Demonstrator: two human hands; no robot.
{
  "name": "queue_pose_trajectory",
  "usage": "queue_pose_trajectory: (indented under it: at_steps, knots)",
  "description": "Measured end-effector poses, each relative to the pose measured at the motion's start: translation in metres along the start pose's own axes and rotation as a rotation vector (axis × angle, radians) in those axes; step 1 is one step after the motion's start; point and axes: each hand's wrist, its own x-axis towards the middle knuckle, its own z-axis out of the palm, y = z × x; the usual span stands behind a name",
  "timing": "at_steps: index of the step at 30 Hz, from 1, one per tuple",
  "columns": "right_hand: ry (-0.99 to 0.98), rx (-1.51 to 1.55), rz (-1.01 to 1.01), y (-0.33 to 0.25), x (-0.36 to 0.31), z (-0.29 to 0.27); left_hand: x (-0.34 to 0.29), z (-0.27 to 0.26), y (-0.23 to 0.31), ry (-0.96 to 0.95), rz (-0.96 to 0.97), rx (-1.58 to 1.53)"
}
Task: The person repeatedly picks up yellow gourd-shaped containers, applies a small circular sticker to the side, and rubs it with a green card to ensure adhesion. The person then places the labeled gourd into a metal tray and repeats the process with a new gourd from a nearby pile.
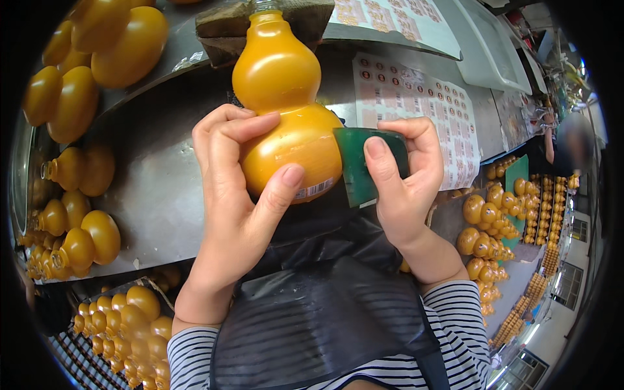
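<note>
A glossy yellow gourd-shaped bottle (276, 71) lies with its neck pointing away from me, at a notched wooden block (221, 29). My left hand (237, 166) wraps round the lower bulb, thumb on top near a small barcode label (314, 189). In my right hand (406, 175) is a flat green squeegee (357, 162), pinched between thumb and fingers. Its edge touches the right side of the lower bulb. A clear label film seems to lie on the bulb there, though its outline is hard to make out.
Sheets of printed labels (422, 110) lie right of the bottle, with a white plastic tray (491, 49) beyond. More yellow gourd bottles (81, 240) stand along the metal bench's (162, 214) left side. Rows of bottles (487, 221) fill the right background, where another person (572, 143) is.
</note>
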Motion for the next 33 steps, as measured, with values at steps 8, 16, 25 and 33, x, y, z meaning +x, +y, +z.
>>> queue_pose_trajectory:
  at_steps: [8,16,25,33]
  knots:
    - [0.108,-0.284,-0.293,0.012,0.006,-0.001,0.0,-0.003,-0.002,-0.016,0.015,0.062]
    - [0.102,-0.373,-0.459,0.028,-0.013,-0.011,0.001,-0.002,-0.001,-0.014,0.018,0.041]
    - [-0.338,-0.609,-0.979,0.009,-0.029,0.024,0.0,-0.004,-0.007,-0.024,0.015,-0.203]
    - [-0.52,-0.541,-0.692,-0.041,0.068,0.034,-0.004,0.0,-0.013,0.007,0.018,0.026]
